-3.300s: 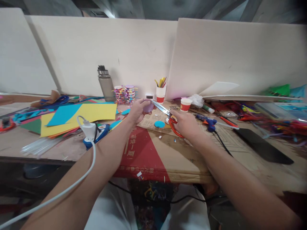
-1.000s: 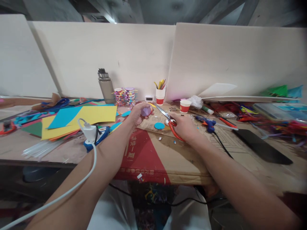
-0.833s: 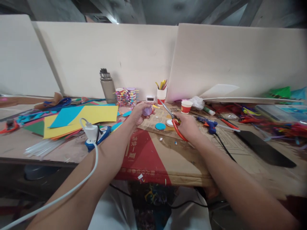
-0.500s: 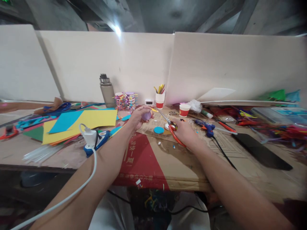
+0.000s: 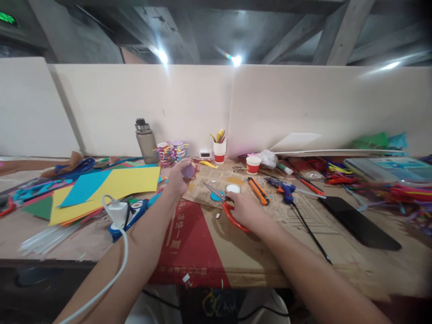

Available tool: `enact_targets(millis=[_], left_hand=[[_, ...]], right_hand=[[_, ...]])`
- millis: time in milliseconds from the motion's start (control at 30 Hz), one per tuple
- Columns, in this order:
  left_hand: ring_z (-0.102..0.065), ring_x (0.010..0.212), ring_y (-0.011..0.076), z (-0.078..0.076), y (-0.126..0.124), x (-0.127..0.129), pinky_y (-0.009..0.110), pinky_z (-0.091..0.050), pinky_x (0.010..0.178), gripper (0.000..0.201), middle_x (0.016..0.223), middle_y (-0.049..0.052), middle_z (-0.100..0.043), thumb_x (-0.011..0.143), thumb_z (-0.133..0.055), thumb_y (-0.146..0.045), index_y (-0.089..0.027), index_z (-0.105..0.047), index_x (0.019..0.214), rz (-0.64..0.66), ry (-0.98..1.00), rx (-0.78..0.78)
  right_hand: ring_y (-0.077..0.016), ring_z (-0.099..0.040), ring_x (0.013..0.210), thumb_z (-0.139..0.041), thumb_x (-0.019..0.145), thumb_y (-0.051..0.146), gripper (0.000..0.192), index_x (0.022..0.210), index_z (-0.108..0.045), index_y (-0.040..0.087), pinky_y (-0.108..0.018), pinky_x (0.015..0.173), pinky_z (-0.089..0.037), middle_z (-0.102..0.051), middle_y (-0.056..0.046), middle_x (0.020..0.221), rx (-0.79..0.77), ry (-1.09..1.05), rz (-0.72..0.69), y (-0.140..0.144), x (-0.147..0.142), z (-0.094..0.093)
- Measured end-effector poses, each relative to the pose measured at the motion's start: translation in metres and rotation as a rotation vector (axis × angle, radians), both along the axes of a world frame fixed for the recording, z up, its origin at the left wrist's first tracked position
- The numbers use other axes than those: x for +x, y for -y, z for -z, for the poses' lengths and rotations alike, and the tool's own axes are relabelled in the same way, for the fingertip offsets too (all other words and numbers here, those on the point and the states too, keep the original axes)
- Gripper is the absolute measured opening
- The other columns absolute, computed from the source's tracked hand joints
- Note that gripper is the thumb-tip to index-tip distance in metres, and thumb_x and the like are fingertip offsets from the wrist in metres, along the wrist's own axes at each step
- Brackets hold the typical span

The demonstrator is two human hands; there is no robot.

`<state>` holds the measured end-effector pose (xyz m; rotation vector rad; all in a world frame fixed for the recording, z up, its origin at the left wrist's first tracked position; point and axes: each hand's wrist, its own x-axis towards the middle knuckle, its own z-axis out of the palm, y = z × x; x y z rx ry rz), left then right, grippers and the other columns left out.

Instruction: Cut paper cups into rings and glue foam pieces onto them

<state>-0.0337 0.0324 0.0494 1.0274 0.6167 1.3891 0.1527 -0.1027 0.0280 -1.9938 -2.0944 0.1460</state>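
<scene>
My left hand (image 5: 177, 179) holds a small round purple paper disc (image 5: 188, 171) above the cardboard, near the back of the table. My right hand (image 5: 243, 210) grips red-handled scissors (image 5: 219, 201), blades pointing left and lying low over the cardboard sheet (image 5: 243, 234). A blue paper circle (image 5: 214, 196) lies under the blades, and a white round disc (image 5: 232, 188) sits just behind my right hand.
Yellow and blue paper sheets (image 5: 111, 184) lie at the left beside a white plug and cable (image 5: 116, 211). An orange cutter (image 5: 258, 191), blue glue gun (image 5: 285, 191), red-and-white paper cups (image 5: 253, 164), grey bottle (image 5: 143, 141) and black slab (image 5: 359, 223) surround the work spot.
The camera has tilted up, showing the ceiling. My right hand lowered the scissors toward the cardboard and shifted left. My left hand keeps holding the purple disc.
</scene>
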Motion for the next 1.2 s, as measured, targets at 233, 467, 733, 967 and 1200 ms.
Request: enact_targets(millis=[233,467,733,967,1200], left_hand=[[-0.061,0.054,0.0134,0.003,-0.005,-0.002,0.019,-0.033,0.037,0.022,0.062,0.001,-0.064,0.062,-0.071,-0.028,-0.015,-0.061,0.076,-0.063,-0.039,-0.040],[-0.058,0.051,0.0120,0.006,-0.004,-0.001,0.019,-0.036,0.036,0.030,0.062,0.000,-0.063,0.055,-0.076,-0.030,-0.014,-0.060,0.075,-0.042,-0.113,-0.044],[-0.061,0.057,0.0127,0.002,0.001,0.003,0.018,-0.037,0.040,0.024,0.062,-0.001,-0.063,0.060,-0.070,-0.025,-0.016,-0.058,0.078,-0.066,-0.078,-0.117],[-0.064,0.058,0.0146,0.005,0.010,0.013,0.018,-0.036,0.040,0.022,0.063,0.001,-0.065,0.061,-0.071,-0.026,-0.015,-0.058,0.076,0.020,-0.179,-0.144],[-0.067,0.059,0.0161,0.022,0.017,0.025,0.017,-0.037,0.039,0.026,0.071,0.004,-0.068,0.064,-0.070,-0.026,-0.015,-0.060,0.084,0.102,-0.268,-0.178]], right_hand=[[-0.0270,-0.069,0.085,-0.050,0.083,0.027,0.030,0.108,-0.067,0.025,-0.030,0.064,-0.039,-0.074,-0.011,0.095,-0.088,0.033,-0.106,0.012,-0.012,0.001],[-0.0251,-0.069,0.085,-0.049,0.083,0.019,0.029,0.106,-0.066,0.025,-0.029,0.063,-0.038,-0.074,-0.010,0.095,-0.104,-0.014,-0.108,0.013,-0.016,0.004],[-0.0235,-0.066,0.093,-0.051,0.089,0.023,0.033,0.119,-0.061,0.025,-0.029,0.076,-0.043,-0.071,-0.010,0.099,0.049,-0.173,0.038,-0.006,0.003,0.012],[-0.0230,-0.061,0.102,-0.052,0.088,0.022,0.037,0.124,-0.058,0.016,-0.031,0.088,-0.045,-0.069,-0.012,0.108,0.234,-0.249,-0.013,-0.019,0.018,0.017],[-0.0236,-0.064,0.102,-0.048,0.090,0.025,0.037,0.124,-0.062,0.021,-0.031,0.085,-0.045,-0.071,-0.009,0.112,0.182,-0.133,0.111,-0.012,0.016,0.002]])
